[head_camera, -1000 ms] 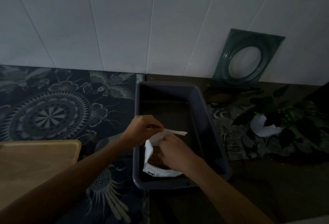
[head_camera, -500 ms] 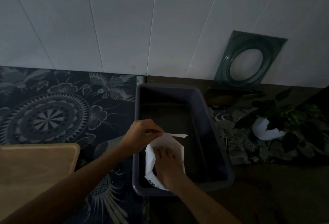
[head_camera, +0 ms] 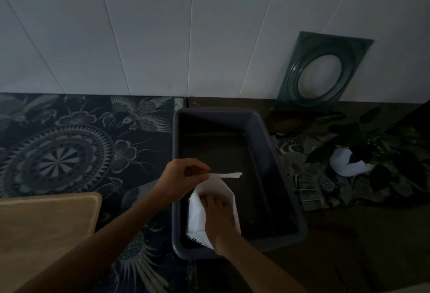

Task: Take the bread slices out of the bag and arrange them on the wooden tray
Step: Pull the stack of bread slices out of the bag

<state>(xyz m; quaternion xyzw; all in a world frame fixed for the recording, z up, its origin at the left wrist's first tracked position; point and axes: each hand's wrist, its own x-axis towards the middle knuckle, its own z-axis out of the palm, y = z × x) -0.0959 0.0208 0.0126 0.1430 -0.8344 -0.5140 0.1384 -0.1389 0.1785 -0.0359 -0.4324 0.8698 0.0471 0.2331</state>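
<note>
There was one view only, from a camera worn on the person's head, so no second view shared the scene. It looked forward and steeply down over a counter (head_camera: 349, 257) toward a panelled wall (head_camera: 162, 24) that filled the upper part of the frame. The wide lens bent the wall's seams outward. Both forearms entered from the bottom edge, and the hands met close below the lens, near the frame's middle, over a tub (head_camera: 274, 160). A wooden tray (head_camera: 46, 229) was cut off by the left edge, a plant (head_camera: 384, 150) by the right edge. The light was dim.
</note>
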